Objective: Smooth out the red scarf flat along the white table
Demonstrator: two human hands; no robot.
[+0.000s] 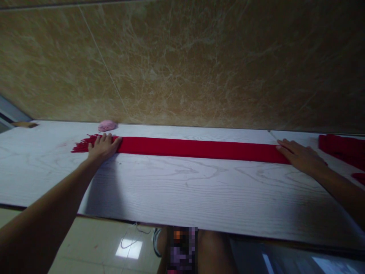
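Observation:
A red scarf (199,148) lies stretched lengthwise across the white wood-grain table (182,190), flat and in a narrow strip. Its fringe (81,145) spreads out at the left end. My left hand (103,146) rests on the scarf just beside that fringe, fingers spread. Over the right end lies my right hand (299,154), palm down with the fingers extended; it covers part of the scarf there. Neither hand grips the cloth.
Behind the table rises a brown marbled wall (182,64). A small pink object (107,125) sits near the wall. More red cloth (342,148) lies at the right edge. A brown item (25,124) is at the far left. Cables (134,232) hang below the front edge.

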